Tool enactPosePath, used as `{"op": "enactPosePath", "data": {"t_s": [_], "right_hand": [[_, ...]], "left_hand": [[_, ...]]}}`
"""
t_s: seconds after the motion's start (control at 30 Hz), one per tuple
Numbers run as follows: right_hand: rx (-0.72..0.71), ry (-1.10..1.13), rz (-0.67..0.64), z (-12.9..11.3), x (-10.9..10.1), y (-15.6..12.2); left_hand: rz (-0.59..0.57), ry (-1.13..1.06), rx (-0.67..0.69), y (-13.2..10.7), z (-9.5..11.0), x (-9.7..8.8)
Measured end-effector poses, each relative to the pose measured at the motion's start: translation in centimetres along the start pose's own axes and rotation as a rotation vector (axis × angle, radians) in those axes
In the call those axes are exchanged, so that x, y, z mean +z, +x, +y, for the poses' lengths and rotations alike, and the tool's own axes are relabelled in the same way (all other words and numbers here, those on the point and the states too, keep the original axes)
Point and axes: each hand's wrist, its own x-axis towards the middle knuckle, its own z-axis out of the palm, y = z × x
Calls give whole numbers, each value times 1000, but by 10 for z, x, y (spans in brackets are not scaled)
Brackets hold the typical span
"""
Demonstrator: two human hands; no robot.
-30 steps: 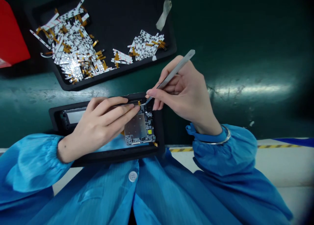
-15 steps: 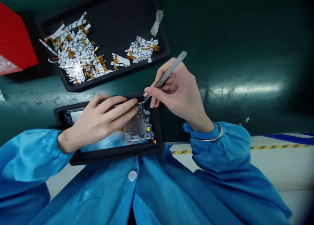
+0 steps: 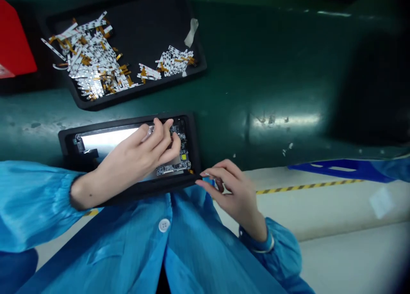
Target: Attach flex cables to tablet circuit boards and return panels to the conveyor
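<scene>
An opened tablet lies in a black tray, its circuit board exposed at the right end. Over the board's upper part is my left hand, its fingers bent and drawn together. A small bright bit shows by its thumb, and its fingertips partly cover what they touch. My right hand is at the tray's lower right corner, fingers curled, with a gap between thumb and forefinger. A small glint shows at its fingers, but the tweezers cannot be made out.
Beyond the tablet, a second black tray holds a heap of white and orange flex strips, a smaller pile and a piece of tape. A red box stands far left. The green table's front edge runs past my right hand.
My right hand has moved down from the board's top edge to the tray's lower right corner, and the tweezers no longer show. My left fingers, flat before, are now bent.
</scene>
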Motion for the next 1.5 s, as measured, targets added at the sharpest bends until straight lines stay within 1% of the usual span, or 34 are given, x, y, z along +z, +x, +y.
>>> {"op": "enactPosePath", "data": {"t_s": [0.07,0.1,0.2,0.3,0.43,0.5,0.57,0.67,0.73,0.83,0.9,0.97,1.07,1.2,1.3,1.37,1.5], "right_hand": [[-27,-110,48,-8,9,-11],[-54,-154,61,-13,12,-16],[-115,-248,68,-22,18,-24],[-82,-299,97,-24,25,-31],[-57,-246,170,-20,39,-33],[-34,-180,239,-19,45,-30],[18,-97,309,-19,50,-25],[83,-10,386,-20,56,-19],[91,17,436,-20,61,-17],[31,44,495,-16,70,-18],[-27,48,516,-12,72,-19],[-69,47,502,-8,72,-20],[-131,27,420,-3,64,-19],[-290,-129,317,0,50,-11],[-433,-217,240,4,43,-6],[-493,-248,208,6,40,-4],[-498,-282,190,5,37,-3]], "left_hand": [[-27,-94,-46,0,1,-4],[-21,-126,-64,0,2,-6],[53,-209,-92,1,9,-4],[65,-344,-101,3,20,4],[43,-559,-145,6,24,13],[14,-674,-184,7,23,15],[-12,-738,-222,9,23,14],[-4,-732,-250,11,26,13],[23,-697,-237,11,29,14],[73,-625,-189,10,31,19],[88,-618,-176,9,30,22],[81,-680,-175,8,26,23],[50,-845,-187,6,20,19],[3,-1018,-240,-1,14,9],[-10,-1060,-260,-8,14,7],[0,-1061,-260,-10,15,8],[27,-1054,-257,-11,16,12]]}}
